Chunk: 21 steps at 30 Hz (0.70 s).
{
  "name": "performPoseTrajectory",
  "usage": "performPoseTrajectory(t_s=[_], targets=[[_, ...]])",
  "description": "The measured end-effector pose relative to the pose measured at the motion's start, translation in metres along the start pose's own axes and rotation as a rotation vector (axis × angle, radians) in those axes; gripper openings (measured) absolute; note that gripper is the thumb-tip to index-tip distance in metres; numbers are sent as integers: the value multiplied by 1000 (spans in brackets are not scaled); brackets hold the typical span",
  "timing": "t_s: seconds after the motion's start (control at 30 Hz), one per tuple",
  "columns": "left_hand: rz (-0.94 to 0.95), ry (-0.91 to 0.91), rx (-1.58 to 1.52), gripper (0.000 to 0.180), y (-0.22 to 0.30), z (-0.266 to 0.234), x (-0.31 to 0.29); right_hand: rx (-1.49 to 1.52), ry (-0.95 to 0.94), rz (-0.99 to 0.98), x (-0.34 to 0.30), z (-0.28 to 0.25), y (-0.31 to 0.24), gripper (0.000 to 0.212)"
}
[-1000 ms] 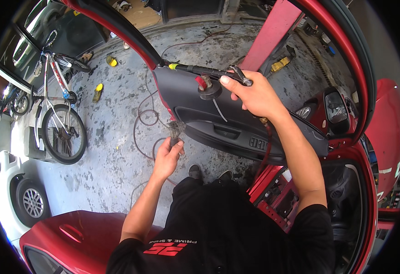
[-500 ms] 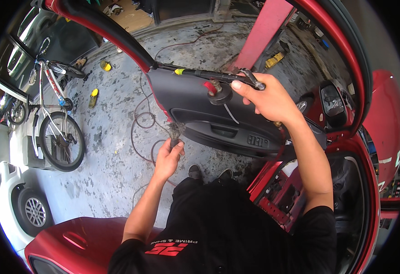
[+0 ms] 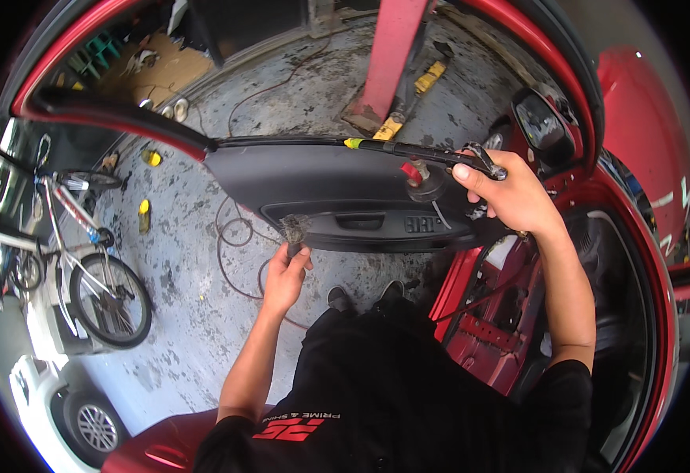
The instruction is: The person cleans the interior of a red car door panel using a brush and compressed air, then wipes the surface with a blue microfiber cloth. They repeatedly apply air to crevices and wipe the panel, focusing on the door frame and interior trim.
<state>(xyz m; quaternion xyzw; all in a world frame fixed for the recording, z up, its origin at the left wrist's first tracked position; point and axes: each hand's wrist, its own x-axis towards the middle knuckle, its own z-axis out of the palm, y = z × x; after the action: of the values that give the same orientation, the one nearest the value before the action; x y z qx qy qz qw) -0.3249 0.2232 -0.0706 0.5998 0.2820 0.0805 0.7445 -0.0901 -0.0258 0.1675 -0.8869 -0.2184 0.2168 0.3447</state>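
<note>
– So, how is the brush (image 3: 294, 236) held, and why that way?

– By its handle, left of centre in the frame. The fingers of the left hand (image 3: 284, 278) are closed around it, presumably so that the bristles (image 3: 296, 224) are left free, pointed up the frame. They are seen against the lower edge of the dark door panel (image 3: 305, 177); whether it is touched cannot be told.

– And the black wand (image 3: 422, 151)?

– It is gripped near its right end by the right hand (image 3: 510, 197), right of centre. The thumb is laid along it and the fingers are wrapped underneath, partly hidden, so any squeeze on a trigger cannot be judged. The yellow-green tip (image 3: 351, 143) is pointed leftward along the panel's upper edge, perhaps to be carried clear of the wrist.

– What is hung beneath?

– A round black cap (image 3: 426, 191) and a pale tube (image 3: 442, 214), likely left dangling because only the grip is held.
</note>
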Motion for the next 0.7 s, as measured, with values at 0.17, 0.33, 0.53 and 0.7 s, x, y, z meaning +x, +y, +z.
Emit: performPoseTrajectory(t_s=[0.17,0.33,0.53,0.7], targets=[[-21,-60,50,12,10,20,18,19,66,105,-36,-35,38,44],[13,-171,45,11,19,48,32,9,172,200,-72,-62,75,41],[41,-225,157,10,22,91,43,63,325,281,-101,-85,120,46],[57,-271,168,11,19,114,45,51,406,344,-113,-105,149,45]])
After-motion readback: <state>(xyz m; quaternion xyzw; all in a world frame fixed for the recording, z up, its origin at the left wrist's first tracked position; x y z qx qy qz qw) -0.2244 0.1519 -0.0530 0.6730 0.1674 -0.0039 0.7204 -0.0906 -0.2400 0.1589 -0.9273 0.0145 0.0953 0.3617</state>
